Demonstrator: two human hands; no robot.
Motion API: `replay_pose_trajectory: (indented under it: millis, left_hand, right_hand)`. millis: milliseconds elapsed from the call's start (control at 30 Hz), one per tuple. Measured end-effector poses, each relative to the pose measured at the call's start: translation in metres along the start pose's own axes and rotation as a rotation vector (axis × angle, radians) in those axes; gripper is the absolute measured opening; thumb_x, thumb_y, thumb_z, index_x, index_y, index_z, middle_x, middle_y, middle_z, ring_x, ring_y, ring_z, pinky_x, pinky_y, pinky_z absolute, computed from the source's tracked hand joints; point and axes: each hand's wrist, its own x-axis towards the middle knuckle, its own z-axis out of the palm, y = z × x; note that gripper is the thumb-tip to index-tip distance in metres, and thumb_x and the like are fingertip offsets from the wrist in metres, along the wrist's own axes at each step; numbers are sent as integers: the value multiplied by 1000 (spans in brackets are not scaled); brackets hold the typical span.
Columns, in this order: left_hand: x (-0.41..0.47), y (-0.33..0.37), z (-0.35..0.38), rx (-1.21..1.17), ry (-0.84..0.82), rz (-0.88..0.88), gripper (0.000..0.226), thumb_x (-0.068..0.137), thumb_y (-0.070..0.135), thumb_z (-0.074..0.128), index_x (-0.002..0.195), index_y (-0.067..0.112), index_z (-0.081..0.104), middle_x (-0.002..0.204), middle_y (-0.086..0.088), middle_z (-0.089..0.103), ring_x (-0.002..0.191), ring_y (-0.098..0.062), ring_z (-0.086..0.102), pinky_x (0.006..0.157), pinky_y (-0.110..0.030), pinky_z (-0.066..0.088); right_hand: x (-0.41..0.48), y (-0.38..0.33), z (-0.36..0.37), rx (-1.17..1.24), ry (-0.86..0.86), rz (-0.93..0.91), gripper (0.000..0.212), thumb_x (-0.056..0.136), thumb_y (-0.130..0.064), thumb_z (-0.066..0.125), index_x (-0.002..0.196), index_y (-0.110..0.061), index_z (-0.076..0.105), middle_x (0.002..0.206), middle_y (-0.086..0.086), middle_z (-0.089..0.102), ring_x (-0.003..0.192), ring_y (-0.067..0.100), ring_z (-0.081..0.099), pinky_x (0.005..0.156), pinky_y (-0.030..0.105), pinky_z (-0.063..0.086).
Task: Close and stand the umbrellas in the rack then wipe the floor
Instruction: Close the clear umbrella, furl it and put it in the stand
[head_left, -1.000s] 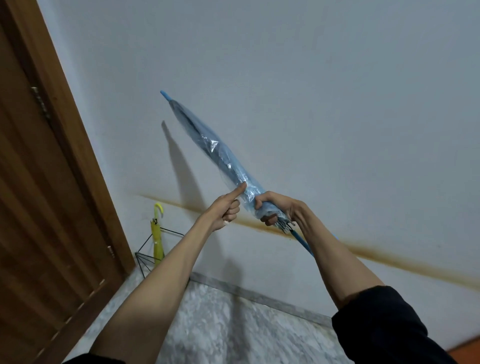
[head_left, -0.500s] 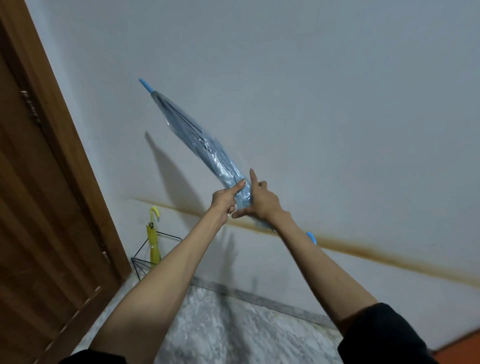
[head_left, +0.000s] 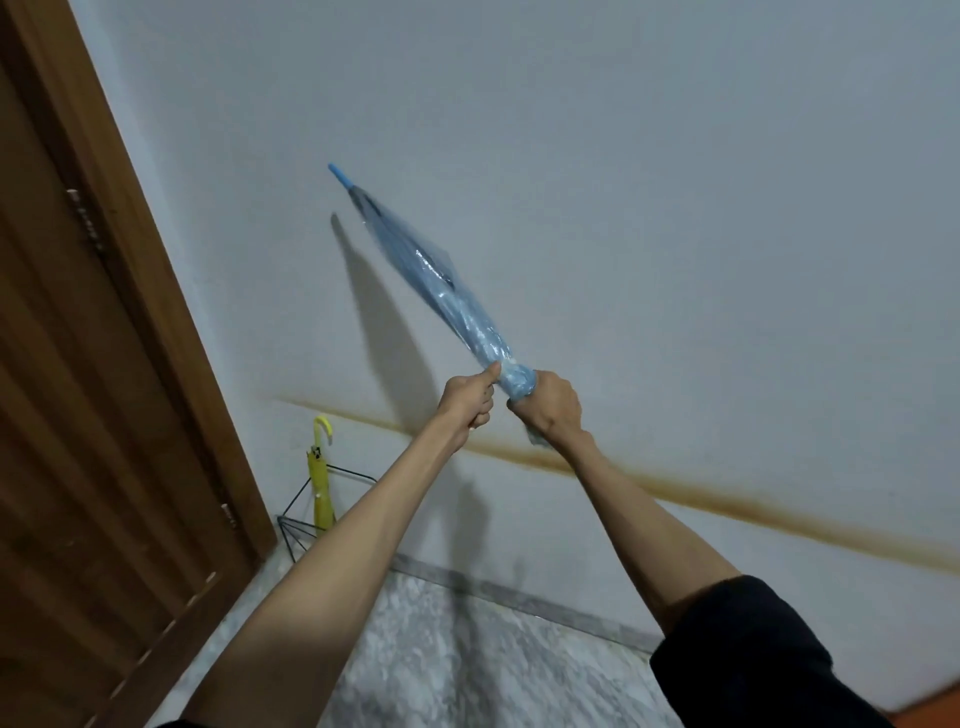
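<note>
By the wooden door (head_left: 78, 364), the wire rack (head_left: 289, 521) sits on the floor in the corner, and a closed yellow umbrella (head_left: 322, 486) already stands in it, hook up. The blue umbrella (head_left: 441, 291) is well apart from the rack, up and to the right of it, held in the air in front of the wall. It is folded and slanted. Its blue tip is the high end, on the rack's side, and its gathered lower end is the far end, down in the hands. The left hand (head_left: 465, 402), the one nearer the rack, has its fingers curled and its thumb laid against the bunched folds, seemingly pinching them, though I cannot make out a strap. Just right of it, almost touching, the right hand (head_left: 550, 408) is wrapped tight round the base of the folds. The handle is hidden behind that wrist. From here it looks as if the folds are being cinched. After that I'd say the whole thing has to swing over, tip downward, and travel down and left to the rack. The marble floor (head_left: 467, 654) to the right of the rack is yet to be wiped.
</note>
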Motion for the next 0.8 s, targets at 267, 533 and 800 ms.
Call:
replay_pose_trajectory:
  millis: [267, 533, 800]
  left_hand:
    - [-3, -1, -6, 3, -45, 47, 44, 93, 36, 61, 62, 23, 33, 46, 8, 20, 39, -8, 15, 35, -19, 13]
    - [6, -5, -17, -125, -212, -42, 37, 88, 38, 67, 64, 25, 42, 45, 10, 16, 38, -6, 12, 36, -20, 8]
    - [19, -13, -4, -114, 38, -55, 33, 83, 38, 72, 65, 21, 50, 44, 8, 25, 38, -7, 16, 38, -22, 11]
  right_hand:
    - [12, -7, -32, 278, -418, 66, 15, 64, -12, 69, 68, -13, 55, 57, 1, 54, 50, 18, 46, 48, 22, 37]
    - [9, -6, -49, 372, -951, 118, 14, 64, -13, 63, 75, -13, 54, 61, 2, 52, 46, 13, 45, 45, 21, 38]
    - [20, -24, -48, -377, -418, -196, 150, 53, -61, 85, 152, -20, -19, 159, 18, 12, 148, 34, 9, 115, 61, 14]
